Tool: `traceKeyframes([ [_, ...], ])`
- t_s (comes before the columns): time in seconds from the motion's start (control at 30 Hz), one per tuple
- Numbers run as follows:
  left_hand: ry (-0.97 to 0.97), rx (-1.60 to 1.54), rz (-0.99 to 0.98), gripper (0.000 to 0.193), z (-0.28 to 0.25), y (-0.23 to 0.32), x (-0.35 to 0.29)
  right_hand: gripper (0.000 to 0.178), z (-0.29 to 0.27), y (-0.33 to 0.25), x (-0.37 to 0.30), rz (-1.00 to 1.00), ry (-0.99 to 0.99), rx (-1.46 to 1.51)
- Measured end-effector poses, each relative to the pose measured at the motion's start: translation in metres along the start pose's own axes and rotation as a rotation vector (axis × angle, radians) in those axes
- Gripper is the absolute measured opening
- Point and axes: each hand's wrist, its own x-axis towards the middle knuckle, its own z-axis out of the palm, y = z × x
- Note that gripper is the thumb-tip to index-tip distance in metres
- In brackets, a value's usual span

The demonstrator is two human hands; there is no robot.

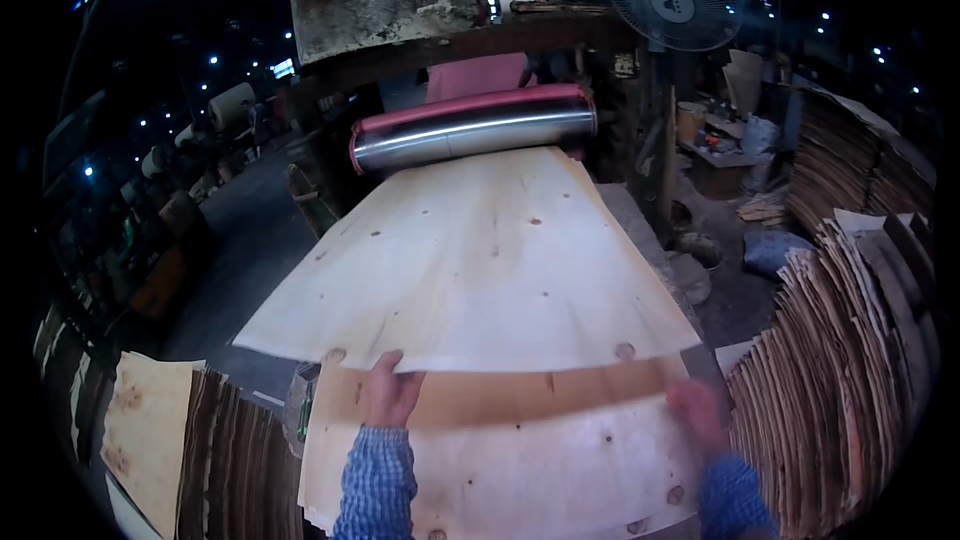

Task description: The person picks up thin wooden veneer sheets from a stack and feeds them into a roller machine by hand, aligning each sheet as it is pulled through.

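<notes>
A pale, knotty wood veneer sheet (480, 260) stretches from the metal roller (480, 136) toward me, its near edge raised above the sheets below. My left hand (392, 395) is closed on that near edge, left of the middle, with fingertips over the top. Below lies another veneer sheet (540, 460), tan along its far part, on top of a pile. My right hand (698, 415) hangs close to the right corner of the raised sheet, just off its edge. Motion smears its fingers, so their grip does not show.
Stacked veneer sheets stand at the right (820, 390) and at the lower left (235, 450). A pink-red covered roller (470, 105) sits above the metal one. Behind on the right is a standing fan (673, 2). A bluish bag (775, 252) lies on the floor.
</notes>
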Motion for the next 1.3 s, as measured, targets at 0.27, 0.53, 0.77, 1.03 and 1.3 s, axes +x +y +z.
traceKeyframes([
  [0.27, 0.202, 0.065, -0.076, 0.027, -0.049, -0.071, 0.173, 0.036, -0.011, 0.025, -0.136, -0.319, 0.254, -1.245],
  [0.53, 0.205, 0.407, -0.226, 0.016, -0.059, -0.096, 0.013, 0.040, -0.021, -0.034, -0.118, -0.026, 0.287, -1.162],
  [0.77, 0.284, -0.038, -0.536, 0.038, -0.154, -0.069, -0.224, 0.032, -0.016, -0.094, -0.060, 0.294, -0.286, -0.251],
  [1.03, -0.005, -0.227, -0.308, 0.069, -0.119, -0.064, -0.320, 0.031, 0.039, -0.192, -0.080, 0.102, -0.145, 0.438],
  [1.3, 0.171, 0.141, -0.005, 0.045, -0.104, -0.034, -0.243, 0.035, -0.001, -0.045, -0.076, 0.320, -0.053, 0.181],
])
